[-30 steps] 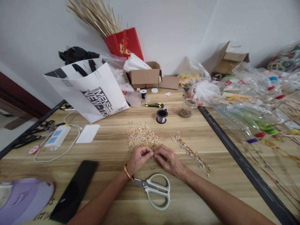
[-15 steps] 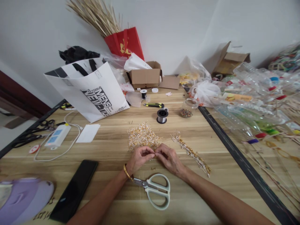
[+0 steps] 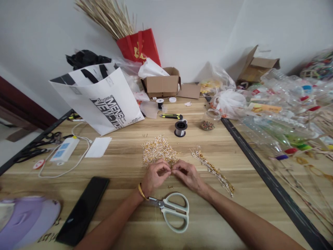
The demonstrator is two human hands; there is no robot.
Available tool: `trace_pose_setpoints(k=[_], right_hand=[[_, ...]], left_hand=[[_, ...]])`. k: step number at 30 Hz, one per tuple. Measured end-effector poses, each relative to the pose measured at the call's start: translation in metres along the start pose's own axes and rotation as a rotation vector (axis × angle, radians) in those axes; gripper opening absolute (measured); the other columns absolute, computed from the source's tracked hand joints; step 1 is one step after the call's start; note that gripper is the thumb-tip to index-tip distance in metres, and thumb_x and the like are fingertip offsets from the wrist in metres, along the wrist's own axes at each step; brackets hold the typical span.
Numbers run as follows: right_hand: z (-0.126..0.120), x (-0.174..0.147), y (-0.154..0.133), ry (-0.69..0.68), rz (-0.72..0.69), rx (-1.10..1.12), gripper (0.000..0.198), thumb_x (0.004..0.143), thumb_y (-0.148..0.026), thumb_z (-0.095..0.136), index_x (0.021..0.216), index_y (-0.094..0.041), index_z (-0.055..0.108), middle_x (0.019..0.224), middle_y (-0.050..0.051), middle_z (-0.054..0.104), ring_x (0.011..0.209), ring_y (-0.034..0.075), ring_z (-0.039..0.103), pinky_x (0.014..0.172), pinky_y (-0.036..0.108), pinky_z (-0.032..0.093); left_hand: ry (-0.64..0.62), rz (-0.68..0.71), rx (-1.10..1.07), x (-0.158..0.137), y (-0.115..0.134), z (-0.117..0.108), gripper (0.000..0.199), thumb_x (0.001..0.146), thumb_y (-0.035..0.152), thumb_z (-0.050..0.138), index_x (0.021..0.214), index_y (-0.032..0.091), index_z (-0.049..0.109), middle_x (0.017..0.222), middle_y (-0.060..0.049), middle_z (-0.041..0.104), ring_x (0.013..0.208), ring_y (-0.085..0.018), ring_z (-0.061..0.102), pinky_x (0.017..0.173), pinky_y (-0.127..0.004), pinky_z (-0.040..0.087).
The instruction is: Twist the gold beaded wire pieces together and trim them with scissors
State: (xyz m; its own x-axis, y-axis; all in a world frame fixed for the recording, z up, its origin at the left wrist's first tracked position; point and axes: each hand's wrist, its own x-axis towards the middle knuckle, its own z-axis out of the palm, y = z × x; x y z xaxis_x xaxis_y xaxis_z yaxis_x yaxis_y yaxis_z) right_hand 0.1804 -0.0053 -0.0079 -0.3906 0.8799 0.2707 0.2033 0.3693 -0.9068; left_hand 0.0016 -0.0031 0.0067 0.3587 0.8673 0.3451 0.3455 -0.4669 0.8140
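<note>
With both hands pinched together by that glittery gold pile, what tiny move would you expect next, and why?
Probably laying the piece beside the finished beaded strand. The left hand and right hand meet fingertip to fingertip at the near edge of the pile of gold findings, apparently pinching something too small to make out.

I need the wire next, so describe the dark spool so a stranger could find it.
Start at the wooden table and find the heap of gold findings. Just beyond it, toward the wall, stands the spool. Unlike the small spool further back, it is black-rimmed, wound with silvery wire.
</note>
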Motion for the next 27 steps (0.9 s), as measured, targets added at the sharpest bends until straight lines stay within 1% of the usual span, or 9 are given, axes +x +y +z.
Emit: trace_pose_setpoints(k=[3,5,8,11,13,17,21,24,27], right_hand=[[0.0,0.001,0.003,-0.035,0.032,0.041,0.022,0.086,-0.035,0.055,0.078,-0.015,0.061,0.072,0.002,0.057,0.065,0.014,0.051,0.06,0.024,0.04],[-0.001,0.002,0.005,-0.063,0.055,0.072,0.024,0.086,-0.037,0.056,0.077,-0.015,0.061,0.07,0.001,0.056,0.064,0.013,0.05,0.059,0.023,0.039],[-0.001,0.002,0.007,-0.109,0.087,0.107,0.026,0.084,-0.04,0.057,0.077,-0.015,0.06,0.066,0.0,0.054,0.061,0.012,0.047,0.057,0.023,0.037],[-0.003,0.003,0.005,-0.152,0.117,0.137,0.029,0.084,-0.042,0.057,0.077,-0.014,0.06,0.066,0.0,0.053,0.06,0.012,0.046,0.057,0.023,0.036],[-0.006,0.004,0.004,-0.182,0.139,0.154,0.03,0.083,-0.043,0.056,0.077,-0.014,0.061,0.067,0.0,0.053,0.061,0.012,0.046,0.058,0.023,0.036],[-0.013,0.007,0.002,-0.266,0.17,0.208,0.031,0.081,-0.043,0.059,0.077,-0.013,0.062,0.07,0.0,0.053,0.064,0.012,0.046,0.06,0.023,0.036],[-0.02,0.01,0.003,-0.353,0.233,0.301,0.032,0.077,-0.045,0.063,0.077,-0.013,0.063,0.063,-0.003,0.049,0.059,0.01,0.042,0.056,0.022,0.033],[-0.022,0.011,0.003,-0.384,0.261,0.351,0.033,0.076,-0.045,0.064,0.077,-0.012,0.063,0.064,-0.003,0.05,0.059,0.01,0.042,0.056,0.022,0.034],[-0.023,0.012,0.002,-0.398,0.275,0.376,0.034,0.076,-0.045,0.064,0.076,-0.011,0.063,0.063,-0.003,0.05,0.059,0.009,0.042,0.056,0.022,0.033]], left_hand=[[0.058,0.227,0.223,-0.003,0.003,0.0,0.01,0.077,0.008,0.057,0.071,0.015,0.06,0.09,-0.008,0.063,0.088,-0.018,0.058,0.079,-0.032,0.048],[0.063,0.335,0.314,-0.004,0.005,0.0,0.012,0.079,0.006,0.055,0.072,0.015,0.059,0.096,-0.009,0.063,0.094,-0.018,0.056,0.083,-0.034,0.048],[0.037,0.417,0.389,-0.004,0.006,-0.002,0.013,0.079,0.004,0.054,0.074,0.015,0.059,0.101,-0.009,0.063,0.1,-0.02,0.053,0.086,-0.036,0.048],[0.014,0.485,0.425,-0.004,0.005,-0.004,0.013,0.079,0.003,0.055,0.077,0.014,0.06,0.101,-0.008,0.064,0.102,-0.02,0.052,0.088,-0.037,0.048],[0.0,0.518,0.429,-0.004,0.005,-0.005,0.012,0.079,0.003,0.055,0.079,0.014,0.06,0.1,-0.008,0.064,0.101,-0.02,0.052,0.088,-0.037,0.048],[-0.032,0.535,0.375,-0.003,0.009,-0.004,0.013,0.08,0.003,0.053,0.078,0.014,0.06,0.093,-0.008,0.066,0.096,-0.019,0.054,0.082,-0.034,0.05],[-0.04,0.529,0.286,-0.003,0.012,-0.002,0.013,0.081,0.004,0.053,0.076,0.014,0.059,0.088,-0.008,0.066,0.09,-0.018,0.056,0.077,-0.032,0.052],[-0.036,0.518,0.256,-0.004,0.012,0.0,0.012,0.08,0.004,0.054,0.077,0.014,0.059,0.084,-0.008,0.066,0.086,-0.017,0.057,0.074,-0.031,0.052],[-0.024,0.546,0.273,-0.006,0.01,0.001,0.012,0.079,0.002,0.054,0.077,0.013,0.059,0.086,-0.008,0.066,0.088,-0.017,0.056,0.076,-0.032,0.052]])
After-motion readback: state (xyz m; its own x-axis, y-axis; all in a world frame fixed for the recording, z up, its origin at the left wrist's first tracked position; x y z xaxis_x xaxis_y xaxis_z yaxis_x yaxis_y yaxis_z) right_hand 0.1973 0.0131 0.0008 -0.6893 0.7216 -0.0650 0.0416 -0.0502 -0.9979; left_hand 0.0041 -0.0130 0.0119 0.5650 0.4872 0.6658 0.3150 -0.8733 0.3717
